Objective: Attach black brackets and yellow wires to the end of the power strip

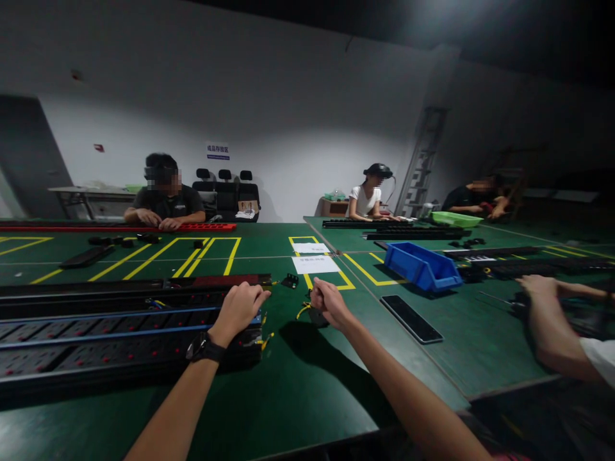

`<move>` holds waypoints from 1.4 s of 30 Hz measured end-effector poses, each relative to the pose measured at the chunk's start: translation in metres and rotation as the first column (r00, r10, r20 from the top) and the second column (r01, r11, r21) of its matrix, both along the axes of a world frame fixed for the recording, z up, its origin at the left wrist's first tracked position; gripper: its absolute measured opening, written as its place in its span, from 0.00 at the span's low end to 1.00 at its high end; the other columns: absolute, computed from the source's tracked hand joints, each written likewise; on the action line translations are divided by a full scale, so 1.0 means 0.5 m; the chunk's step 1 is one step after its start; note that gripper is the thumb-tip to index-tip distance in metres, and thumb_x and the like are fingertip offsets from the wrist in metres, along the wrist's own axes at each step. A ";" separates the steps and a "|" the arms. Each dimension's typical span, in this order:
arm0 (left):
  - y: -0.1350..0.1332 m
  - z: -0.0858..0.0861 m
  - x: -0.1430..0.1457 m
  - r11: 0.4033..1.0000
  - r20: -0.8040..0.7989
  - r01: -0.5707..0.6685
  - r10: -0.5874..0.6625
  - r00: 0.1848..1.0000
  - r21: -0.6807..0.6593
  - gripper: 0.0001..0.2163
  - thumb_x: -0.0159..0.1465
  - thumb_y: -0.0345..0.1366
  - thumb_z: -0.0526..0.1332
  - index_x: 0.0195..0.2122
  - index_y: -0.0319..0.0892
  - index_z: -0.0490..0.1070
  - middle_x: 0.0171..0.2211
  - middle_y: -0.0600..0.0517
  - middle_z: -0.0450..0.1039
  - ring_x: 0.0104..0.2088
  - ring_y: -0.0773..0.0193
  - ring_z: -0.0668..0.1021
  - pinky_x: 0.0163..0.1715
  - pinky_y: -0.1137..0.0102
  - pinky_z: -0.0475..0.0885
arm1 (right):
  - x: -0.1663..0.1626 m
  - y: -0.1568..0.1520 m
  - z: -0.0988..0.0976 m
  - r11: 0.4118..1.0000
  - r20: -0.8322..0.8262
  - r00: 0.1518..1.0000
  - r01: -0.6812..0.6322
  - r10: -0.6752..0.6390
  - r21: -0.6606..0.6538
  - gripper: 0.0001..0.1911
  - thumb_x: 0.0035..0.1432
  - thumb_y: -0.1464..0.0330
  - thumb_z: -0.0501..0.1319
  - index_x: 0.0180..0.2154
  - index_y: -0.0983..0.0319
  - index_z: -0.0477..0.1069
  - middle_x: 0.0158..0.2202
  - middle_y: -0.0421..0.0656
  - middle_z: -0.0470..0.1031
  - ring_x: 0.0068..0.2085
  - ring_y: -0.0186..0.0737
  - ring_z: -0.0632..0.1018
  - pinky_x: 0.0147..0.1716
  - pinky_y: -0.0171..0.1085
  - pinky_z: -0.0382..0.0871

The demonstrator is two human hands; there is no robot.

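Long black power strips (96,349) with rows of sockets and red dots lie side by side at the left, blue edges running along them. My left hand (237,310), with a dark watch on its wrist, is closed over the right end of the strips; its fingertips are hidden. Yellow wires (266,340) stick out of that end. Just to the right, my right hand (330,303) is closed in a pinch at a small black part (317,317) with a yellow wire. Another small black bracket (289,280) lies on the table between and beyond my hands.
Paper sheets (314,264) lie ahead on the green table (336,397). To the right are a blue bin (423,266) and a phone (412,318). A co-worker's arm (552,320) works at the far right. Several people sit across the table, near a green tray (456,219).
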State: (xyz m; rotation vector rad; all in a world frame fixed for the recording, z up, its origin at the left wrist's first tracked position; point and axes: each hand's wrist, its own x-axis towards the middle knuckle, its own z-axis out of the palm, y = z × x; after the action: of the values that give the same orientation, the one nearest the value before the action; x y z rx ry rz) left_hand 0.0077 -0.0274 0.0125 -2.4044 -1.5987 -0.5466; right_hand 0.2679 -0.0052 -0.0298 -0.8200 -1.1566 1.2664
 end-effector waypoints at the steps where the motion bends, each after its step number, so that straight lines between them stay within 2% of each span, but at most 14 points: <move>1: -0.001 0.002 0.000 1.000 -0.003 -0.010 0.010 1.000 0.001 0.22 0.75 0.49 0.48 0.37 0.42 0.77 0.34 0.46 0.76 0.37 0.57 0.76 0.39 0.66 0.65 | -0.005 -0.001 0.000 0.999 -0.091 0.995 -0.033 0.029 -0.043 0.27 0.52 0.47 0.67 0.23 0.58 0.59 0.15 0.30 0.54 0.18 0.28 0.56 0.19 0.31 0.49; 5: -0.006 0.006 0.001 1.000 0.003 -0.009 0.009 1.000 -0.012 0.25 0.75 0.49 0.45 0.35 0.43 0.78 0.32 0.46 0.76 0.36 0.57 0.77 0.38 0.67 0.65 | -0.008 0.000 -0.003 0.975 -0.279 0.957 -0.129 0.074 -0.182 0.25 0.53 0.52 0.70 0.24 0.59 0.60 0.15 0.31 0.56 0.18 0.27 0.58 0.18 0.29 0.50; 8: -0.007 0.004 0.002 1.000 0.003 -0.022 0.022 1.000 -0.019 0.24 0.75 0.47 0.46 0.33 0.42 0.78 0.31 0.46 0.76 0.36 0.58 0.77 0.37 0.68 0.65 | -0.003 0.004 -0.005 0.943 -0.316 0.944 -0.183 0.090 -0.278 0.21 0.59 0.54 0.67 0.25 0.60 0.63 0.16 0.32 0.59 0.18 0.27 0.60 0.17 0.29 0.52; 12: -0.004 -0.002 0.000 0.999 0.016 -0.034 0.035 0.999 -0.039 0.24 0.74 0.47 0.47 0.31 0.42 0.77 0.30 0.46 0.75 0.34 0.59 0.78 0.34 0.69 0.65 | 0.005 0.010 -0.008 0.908 -0.356 0.932 -0.209 0.072 -0.364 0.18 0.64 0.58 0.62 0.26 0.60 0.62 0.15 0.31 0.58 0.17 0.26 0.59 0.16 0.28 0.50; 16: -0.004 -0.006 -0.002 0.998 0.022 -0.042 0.044 0.999 -0.056 0.24 0.74 0.47 0.47 0.31 0.43 0.77 0.31 0.47 0.76 0.34 0.59 0.78 0.34 0.70 0.65 | 0.014 0.015 -0.011 0.901 -0.368 0.930 -0.140 -0.024 -0.412 0.17 0.66 0.62 0.59 0.26 0.60 0.61 0.15 0.31 0.57 0.16 0.26 0.59 0.15 0.28 0.49; 20: -0.006 -0.006 0.000 0.997 0.029 -0.045 0.047 0.998 -0.069 0.24 0.74 0.47 0.47 0.30 0.43 0.77 0.31 0.47 0.76 0.35 0.59 0.78 0.34 0.70 0.66 | 0.021 0.018 -0.014 0.906 -0.344 0.931 -0.038 -0.122 -0.422 0.16 0.65 0.62 0.60 0.27 0.60 0.60 0.15 0.30 0.55 0.15 0.26 0.57 0.15 0.28 0.47; 26: -0.010 -0.005 0.002 0.993 0.022 -0.060 0.062 0.998 -0.099 0.24 0.74 0.47 0.47 0.31 0.42 0.78 0.32 0.46 0.78 0.34 0.59 0.80 0.33 0.70 0.67 | 0.022 0.021 -0.021 0.917 -0.296 0.942 0.033 -0.161 -0.397 0.16 0.63 0.62 0.61 0.26 0.60 0.61 0.16 0.30 0.54 0.15 0.26 0.55 0.15 0.28 0.46; 33: -0.014 -0.008 0.003 0.995 0.025 -0.053 0.056 0.998 -0.090 0.25 0.74 0.47 0.47 0.30 0.42 0.79 0.31 0.45 0.78 0.34 0.59 0.80 0.35 0.69 0.69 | 0.022 0.020 -0.033 0.954 -0.074 0.978 0.171 -0.194 -0.244 0.20 0.53 0.52 0.67 0.25 0.60 0.66 0.15 0.32 0.57 0.17 0.28 0.56 0.16 0.31 0.45; 37: -0.017 -0.007 0.006 0.993 0.023 -0.054 0.057 0.998 -0.106 0.25 0.74 0.47 0.47 0.31 0.42 0.79 0.32 0.45 0.79 0.35 0.59 0.80 0.35 0.70 0.69 | 0.020 0.014 -0.032 0.961 0.138 0.961 0.255 -0.239 -0.109 0.25 0.52 0.46 0.64 0.24 0.61 0.68 0.17 0.35 0.60 0.18 0.30 0.58 0.18 0.33 0.48; 39: -0.019 -0.005 0.007 0.992 0.023 -0.058 0.060 0.998 -0.113 0.25 0.74 0.47 0.47 0.32 0.42 0.79 0.32 0.45 0.79 0.36 0.59 0.80 0.36 0.70 0.69 | 0.019 0.009 -0.029 0.956 0.321 0.903 0.294 -0.286 0.026 0.26 0.58 0.46 0.57 0.24 0.61 0.69 0.18 0.38 0.63 0.20 0.34 0.63 0.21 0.35 0.53; 40: -0.019 -0.004 0.008 0.991 0.020 -0.062 0.065 0.998 -0.117 0.25 0.74 0.47 0.47 0.32 0.42 0.79 0.32 0.45 0.79 0.36 0.59 0.80 0.36 0.70 0.69 | 0.019 0.006 -0.027 0.949 0.432 0.846 0.292 -0.313 0.117 0.26 0.62 0.48 0.54 0.24 0.61 0.70 0.19 0.40 0.66 0.22 0.36 0.66 0.23 0.36 0.55; 42: -0.019 -0.003 0.008 0.990 0.015 -0.070 0.072 0.997 -0.125 0.25 0.74 0.47 0.47 0.31 0.42 0.79 0.32 0.45 0.79 0.35 0.59 0.80 0.36 0.69 0.69 | 0.019 -0.001 -0.025 0.925 0.656 0.654 0.229 -0.377 0.304 0.24 0.66 0.54 0.50 0.25 0.61 0.71 0.23 0.43 0.71 0.28 0.40 0.71 0.29 0.37 0.60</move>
State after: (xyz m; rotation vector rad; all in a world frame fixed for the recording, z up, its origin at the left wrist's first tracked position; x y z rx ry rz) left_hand 0.0120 -0.0371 0.0111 -2.4251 -1.7682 -0.4720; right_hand 0.2775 -0.0056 -0.0422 -1.3529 -1.6301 0.5187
